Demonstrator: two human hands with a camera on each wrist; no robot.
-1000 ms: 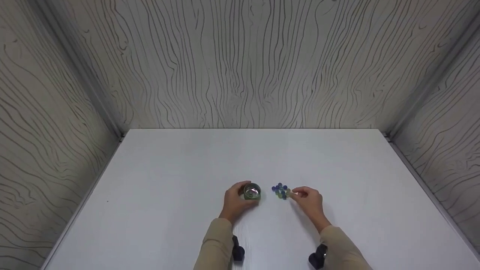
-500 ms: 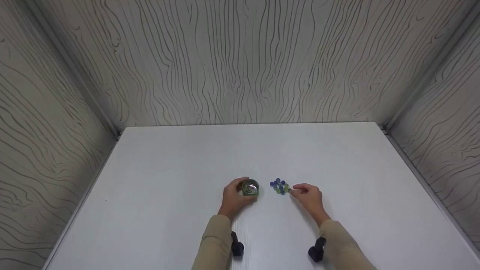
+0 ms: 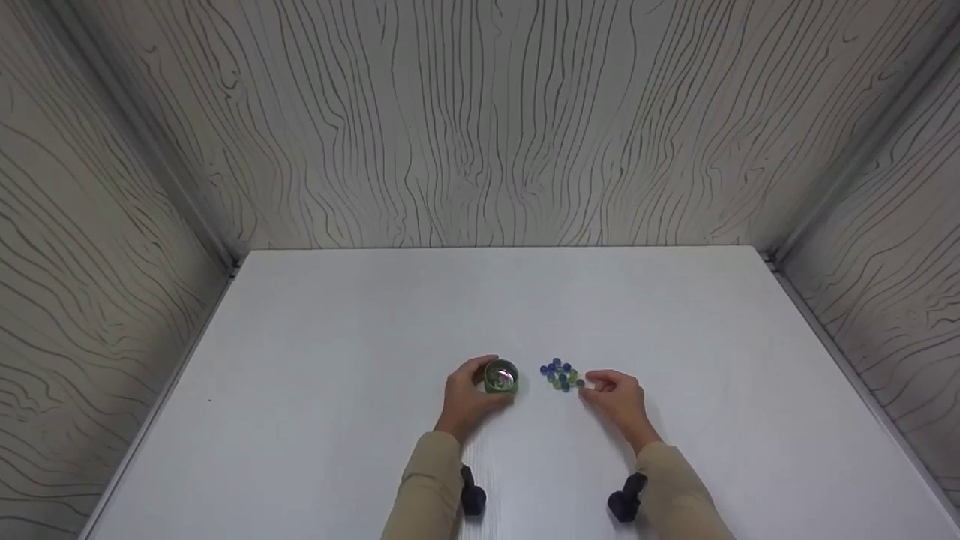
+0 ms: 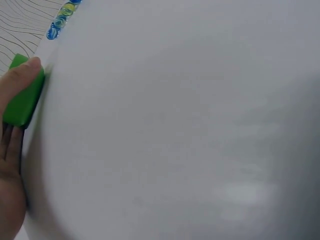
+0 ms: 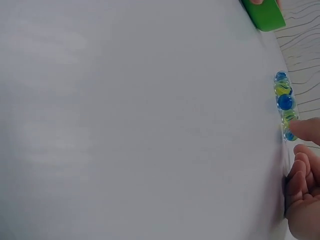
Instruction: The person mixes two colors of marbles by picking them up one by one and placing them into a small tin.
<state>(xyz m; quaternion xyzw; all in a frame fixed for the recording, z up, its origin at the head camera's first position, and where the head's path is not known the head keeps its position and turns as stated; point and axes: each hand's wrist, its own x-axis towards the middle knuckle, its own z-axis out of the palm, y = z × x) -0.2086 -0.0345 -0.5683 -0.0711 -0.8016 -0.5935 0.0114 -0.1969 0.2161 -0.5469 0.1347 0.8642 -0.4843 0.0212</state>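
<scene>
My left hand (image 3: 466, 401) grips a small green cup (image 3: 501, 388) that stands on the white table, its shiny inside facing up. In the left wrist view, the thumb lies across the cup's green wall (image 4: 24, 106). Just right of the cup lies a tight cluster of blue and yellow-green glass marbles (image 3: 561, 377). At the cluster's right edge is my right hand (image 3: 619, 397), thumb and index finger parted around a dark marble (image 3: 580, 383). In the right wrist view, a fingertip overlaps the nearest end of the marble row (image 5: 285, 102), and the other fingers are bent.
The white table (image 3: 337, 337) spreads around both hands. Wood-grain patterned panels (image 3: 480, 127) rise at the back and on both sides. A dark wrist camera (image 3: 472, 499) hangs under the left sleeve and another (image 3: 624, 504) under the right.
The right thumb and index finger have parted, and a dark marble now shows between them at the cluster's right edge. The left hand keeps its grip on the cup.
</scene>
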